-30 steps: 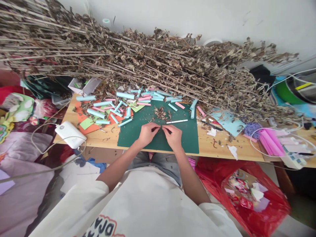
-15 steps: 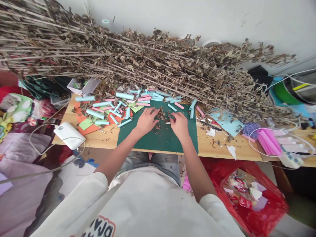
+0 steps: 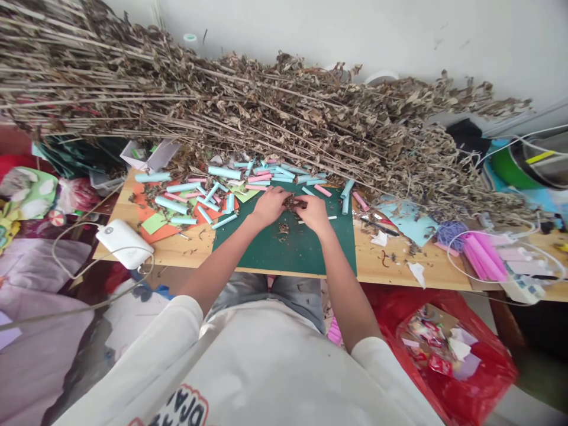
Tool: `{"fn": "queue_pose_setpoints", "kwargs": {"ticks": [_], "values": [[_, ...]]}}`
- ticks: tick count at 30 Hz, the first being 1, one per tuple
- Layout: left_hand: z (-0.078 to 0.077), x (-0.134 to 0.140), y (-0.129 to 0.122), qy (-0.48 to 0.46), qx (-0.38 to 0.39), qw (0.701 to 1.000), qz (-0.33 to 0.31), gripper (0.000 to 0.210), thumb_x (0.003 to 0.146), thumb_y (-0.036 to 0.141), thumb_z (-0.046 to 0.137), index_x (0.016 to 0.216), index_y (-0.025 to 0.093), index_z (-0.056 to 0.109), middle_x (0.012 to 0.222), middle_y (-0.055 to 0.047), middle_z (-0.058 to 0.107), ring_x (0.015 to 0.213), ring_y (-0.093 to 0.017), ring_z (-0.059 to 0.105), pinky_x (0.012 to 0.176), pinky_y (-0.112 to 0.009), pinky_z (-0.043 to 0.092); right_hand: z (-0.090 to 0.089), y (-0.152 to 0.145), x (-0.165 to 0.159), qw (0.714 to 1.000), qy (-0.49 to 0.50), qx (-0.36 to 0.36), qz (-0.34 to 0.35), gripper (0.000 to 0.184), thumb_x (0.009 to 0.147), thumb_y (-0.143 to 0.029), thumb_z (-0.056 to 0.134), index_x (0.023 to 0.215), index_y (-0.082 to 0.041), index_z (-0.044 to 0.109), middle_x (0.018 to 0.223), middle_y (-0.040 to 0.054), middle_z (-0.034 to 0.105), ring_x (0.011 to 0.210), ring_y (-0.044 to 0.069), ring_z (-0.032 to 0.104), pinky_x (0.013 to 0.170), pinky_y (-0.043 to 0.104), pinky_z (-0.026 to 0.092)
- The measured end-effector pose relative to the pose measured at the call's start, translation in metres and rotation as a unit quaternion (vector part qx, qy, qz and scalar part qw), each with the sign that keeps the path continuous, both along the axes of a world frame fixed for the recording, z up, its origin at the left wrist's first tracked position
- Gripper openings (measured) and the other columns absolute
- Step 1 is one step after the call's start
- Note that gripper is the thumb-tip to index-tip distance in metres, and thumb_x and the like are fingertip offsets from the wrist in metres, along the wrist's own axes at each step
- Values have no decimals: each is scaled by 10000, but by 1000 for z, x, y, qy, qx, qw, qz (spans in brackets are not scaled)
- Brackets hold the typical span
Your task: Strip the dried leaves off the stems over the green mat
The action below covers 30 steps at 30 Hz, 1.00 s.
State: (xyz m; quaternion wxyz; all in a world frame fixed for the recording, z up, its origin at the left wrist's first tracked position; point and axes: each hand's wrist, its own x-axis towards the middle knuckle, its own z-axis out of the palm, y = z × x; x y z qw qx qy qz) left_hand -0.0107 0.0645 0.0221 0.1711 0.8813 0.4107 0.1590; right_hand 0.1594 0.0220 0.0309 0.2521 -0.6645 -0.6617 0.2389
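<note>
Over the dark green cutting mat (image 3: 261,251), my left hand (image 3: 271,207) and my right hand (image 3: 313,213) are close together. Their curled fingers grip a clump of crumbled dried leaves (image 3: 290,203) between them. A thin white stick (image 3: 332,218) lies on the mat and passes beneath my right hand. Nearer to me, a small heap of leaf crumbs (image 3: 283,229) rests on the mat. Rolled blue paper tubes (image 3: 225,172) and pink paper tubes (image 3: 322,190) are scattered just beyond and left of my hands.
Long bundles of dried stalks (image 3: 266,112) span the back of the table. A white power bank (image 3: 125,243) with a cable lies at the left, and a black pen (image 3: 379,225) at the right. A red plastic bag (image 3: 483,384) of scraps stands below the right edge.
Both hands have moved closer together and slightly away from me, gathering leaves between their fingers. More of the white stick shows to the right of my right hand.
</note>
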Motion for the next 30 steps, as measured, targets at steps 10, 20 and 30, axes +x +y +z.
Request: {"fn": "queue_pose_setpoints", "kwargs": {"ticks": [10, 20, 30], "values": [[11, -19, -7, -1, 6, 1000, -16, 526, 807, 91, 568, 1330, 155, 557, 1263, -158, 573, 1146, -306, 563, 1016, -444, 435, -3, -17, -1, 995, -79, 37, 46, 454, 718, -176, 691, 1171, -172, 660, 1056, 106, 651, 796, 198, 624, 816, 357, 521], [5, -35, -29, -59, 34, 997, 41, 445, 944, 152, 387, 1364, 182, 531, 1342, -141, 546, 1240, -292, 474, 1037, -470, 427, -1, -30, 9, 991, 67, 90, -77, 186, 778, -205, 574, 845, -178, 745, 836, 57, 726, 682, 171, 655, 743, 323, 545], [6, -24, -50, -179, 47, 979, 81, 337, 970, 222, 416, 1220, 167, 635, 1183, -127, 649, 1079, -252, 559, 948, -435, 487, -2, -25, 14, 974, 141, 111, -137, 200, 771, -266, 595, 874, -177, 741, 840, 58, 735, 698, 183, 668, 725, 331, 567]]}}
